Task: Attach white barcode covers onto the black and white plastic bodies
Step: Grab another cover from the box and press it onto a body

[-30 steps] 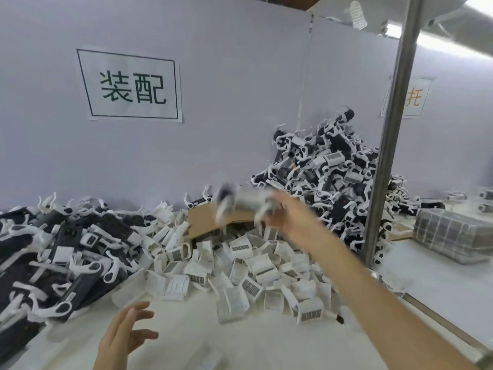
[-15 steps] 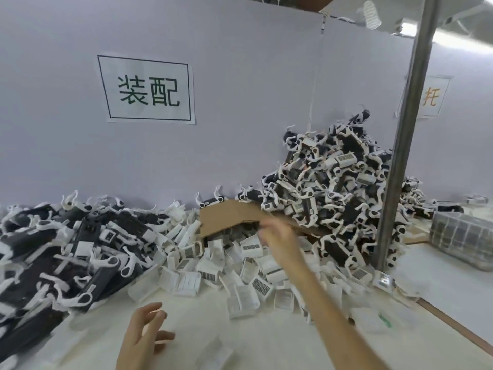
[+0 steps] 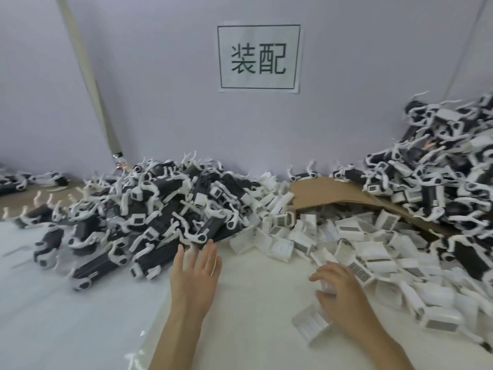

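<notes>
At the front of the surface, between two heaps:

Reader: Which hand is nearer the black and white bodies?

Legend: Left hand. Its fingers are straight and spread, holding nothing, with the tips just short of the nearest body. That body lies directly ahead, its long axis apparently slanting up to the right.

Reader: And the covers?

Legend: White barcode covers are heaped to the right. Right hand sits at their near edge, fingers curled over one cover; whether it is gripped cannot be told. Likely next: each hand takes its own part.
</notes>
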`<state>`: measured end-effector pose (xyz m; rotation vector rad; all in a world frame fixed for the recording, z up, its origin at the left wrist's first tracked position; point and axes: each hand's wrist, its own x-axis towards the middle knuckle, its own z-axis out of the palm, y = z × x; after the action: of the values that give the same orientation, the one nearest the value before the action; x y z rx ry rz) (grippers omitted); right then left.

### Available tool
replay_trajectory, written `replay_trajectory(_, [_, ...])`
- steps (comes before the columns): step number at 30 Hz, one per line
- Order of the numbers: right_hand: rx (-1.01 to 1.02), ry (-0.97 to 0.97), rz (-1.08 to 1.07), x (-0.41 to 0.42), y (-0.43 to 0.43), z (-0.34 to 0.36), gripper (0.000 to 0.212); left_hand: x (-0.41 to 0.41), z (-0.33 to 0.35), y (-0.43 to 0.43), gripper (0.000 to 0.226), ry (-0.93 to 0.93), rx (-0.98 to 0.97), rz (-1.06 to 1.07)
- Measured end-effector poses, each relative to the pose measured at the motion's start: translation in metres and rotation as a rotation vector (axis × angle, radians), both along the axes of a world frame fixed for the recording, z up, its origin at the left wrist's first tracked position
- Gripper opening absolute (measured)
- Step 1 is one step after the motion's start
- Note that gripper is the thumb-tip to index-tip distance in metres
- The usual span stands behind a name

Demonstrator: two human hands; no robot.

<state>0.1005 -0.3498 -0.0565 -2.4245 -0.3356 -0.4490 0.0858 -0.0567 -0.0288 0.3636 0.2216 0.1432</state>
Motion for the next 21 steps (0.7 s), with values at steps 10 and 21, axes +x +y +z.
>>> replay_trajectory(10, [-0.105, 0.039, -0.343, -0.009, -0.002, 0.009, 0.043, 0.016, -0.007, 0.002, 0.025, 0.076, 0.824, 0.119])
replay_trajectory(21, [0.454, -0.093, -0.098, -0.017, 0.008, 0.019, 0.036, 0.006, -0.013, -0.032, 0.03, 0.15, 1.66, 0.402])
